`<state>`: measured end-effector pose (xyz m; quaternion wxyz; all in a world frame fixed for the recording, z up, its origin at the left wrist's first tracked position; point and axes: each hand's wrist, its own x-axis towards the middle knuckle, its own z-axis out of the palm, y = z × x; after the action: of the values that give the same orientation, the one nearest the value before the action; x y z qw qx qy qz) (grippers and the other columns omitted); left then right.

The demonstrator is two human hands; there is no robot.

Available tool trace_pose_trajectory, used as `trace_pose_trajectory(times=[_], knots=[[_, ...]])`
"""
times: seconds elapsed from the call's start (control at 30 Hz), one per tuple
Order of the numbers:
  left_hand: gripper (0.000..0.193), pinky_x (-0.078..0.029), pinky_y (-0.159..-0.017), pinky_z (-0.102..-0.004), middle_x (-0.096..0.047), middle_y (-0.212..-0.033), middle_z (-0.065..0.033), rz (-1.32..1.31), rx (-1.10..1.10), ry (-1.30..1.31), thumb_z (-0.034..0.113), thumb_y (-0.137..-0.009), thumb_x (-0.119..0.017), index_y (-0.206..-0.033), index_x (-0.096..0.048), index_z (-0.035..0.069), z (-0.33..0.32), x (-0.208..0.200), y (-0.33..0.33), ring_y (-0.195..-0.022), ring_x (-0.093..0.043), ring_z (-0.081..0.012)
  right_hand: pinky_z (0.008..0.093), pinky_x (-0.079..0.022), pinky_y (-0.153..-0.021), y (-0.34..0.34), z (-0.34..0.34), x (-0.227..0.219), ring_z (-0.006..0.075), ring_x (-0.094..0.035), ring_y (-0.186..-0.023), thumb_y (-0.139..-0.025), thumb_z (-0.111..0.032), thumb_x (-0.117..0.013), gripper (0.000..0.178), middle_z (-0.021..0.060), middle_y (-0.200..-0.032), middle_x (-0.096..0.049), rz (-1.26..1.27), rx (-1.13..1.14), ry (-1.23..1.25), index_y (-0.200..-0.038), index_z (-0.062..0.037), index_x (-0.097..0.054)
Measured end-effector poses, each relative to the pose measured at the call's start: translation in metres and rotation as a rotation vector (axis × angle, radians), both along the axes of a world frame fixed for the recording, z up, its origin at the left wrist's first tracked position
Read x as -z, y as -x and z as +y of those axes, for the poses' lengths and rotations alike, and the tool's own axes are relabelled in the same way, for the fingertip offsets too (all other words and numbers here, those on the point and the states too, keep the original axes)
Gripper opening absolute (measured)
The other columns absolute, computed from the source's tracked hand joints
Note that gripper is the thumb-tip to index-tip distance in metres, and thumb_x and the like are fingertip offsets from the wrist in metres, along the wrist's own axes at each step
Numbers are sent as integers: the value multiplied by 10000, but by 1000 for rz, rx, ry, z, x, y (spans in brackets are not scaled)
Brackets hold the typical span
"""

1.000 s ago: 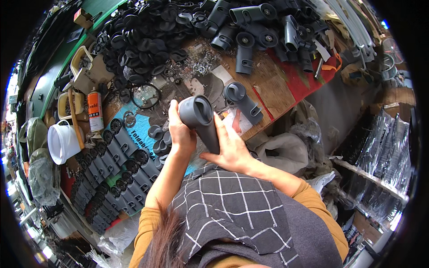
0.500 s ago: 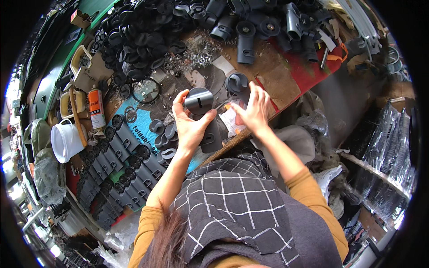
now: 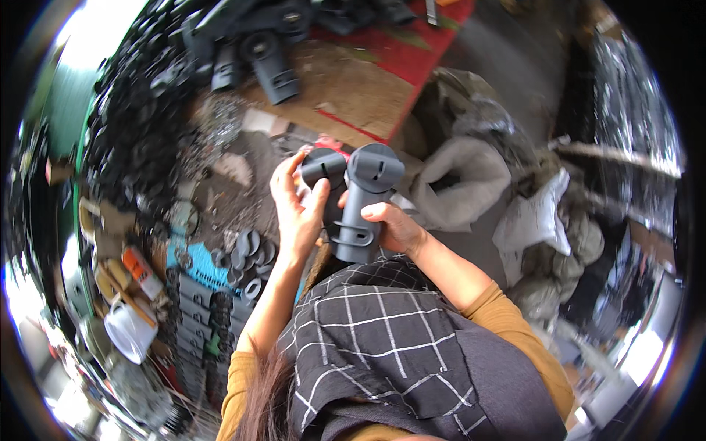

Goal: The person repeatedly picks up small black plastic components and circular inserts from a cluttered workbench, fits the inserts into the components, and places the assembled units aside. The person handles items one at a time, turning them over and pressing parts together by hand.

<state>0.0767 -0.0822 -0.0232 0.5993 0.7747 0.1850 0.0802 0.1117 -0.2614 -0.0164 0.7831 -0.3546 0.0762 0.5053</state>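
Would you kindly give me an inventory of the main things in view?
Left fitting: one, dark grey, in the left hand
Right fitting: one, dark grey, in the right hand
Rowed fittings: many, grey, lower left
Loose fittings: several, dark grey, top
Cap pile: one, black, upper left
Metal bits: many, silver, below loose fittings
Bench: one, brown, top centre
Covering: one, red, top
Sheet: one, blue, left
Spray can: one, orange-white, left
Bucket: one, white, lower left
Sack: one, whitish, right of centre
Bag: one, white, right
Sleeves: two, mustard, bottom
Hands: two, bare, centre
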Motion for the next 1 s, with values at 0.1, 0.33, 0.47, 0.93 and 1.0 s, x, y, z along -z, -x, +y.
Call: trace_pose_trajectory(times=[0.1, 0.33, 0.47, 0.93, 1.0], knots=[[530, -370, -1005, -377, -411, -1327, -89, 8, 55, -222, 116, -820, -682, -1314, -490, 124, -3, 4, -6, -1225, -415, -246, 380, -532, -832, 13, -70, 29, 201, -635, -823, -794, -272, -617, 387, 66, -937, -611, 165, 359, 39, -1122, -73, -562], [365, -439, -937, -351, -468, -1243, -69, 188, 38, 145, 58, -878, -634, -1226, -525, 61, -14, 13, -4, -1116, -493, -185, 379, -493, -863, -21, -227, 171, 230, -599, -979, -744, -366, -755, 525, 71, -1106, -602, 363, 777, 750, -1126, -60, -564], [334, -424, -948, -338, -505, -1215, -66, 177, 24, 100, 47, -888, -626, -1208, -531, 54, -13, 12, 3, -1106, -507, -162, 425, -441, -914, -27, -270, 231, 279, -571, -1051, -779, -338, -737, 605, 142, -1223, -588, 375, 739, 1299, -1225, 10, -523], [206, -481, -891, -314, -504, -1224, -80, 48, -271, 75, 72, -839, -639, -1044, -624, 65, 18, -29, 43, -1140, -509, -195, 426, -441, -888, -179, 152, 65, 326, -567, -1010, -768, -375, -748, 628, 208, -1070, -593, -1512, 212, 1008, -1218, -20, -493], [198, -485, -885, -315, -511, -1217, -77, 60, -313, 100, 83, -844, -641, -1040, -628, 67, 22, -29, 53, -1131, -516, -195, 474, -397, -980, -184, 195, 66, 398, -524, -1091, -664, -475, -795, 851, 273, -1124, -555, -1489, 66, 1163, -1256, -4, -407]])
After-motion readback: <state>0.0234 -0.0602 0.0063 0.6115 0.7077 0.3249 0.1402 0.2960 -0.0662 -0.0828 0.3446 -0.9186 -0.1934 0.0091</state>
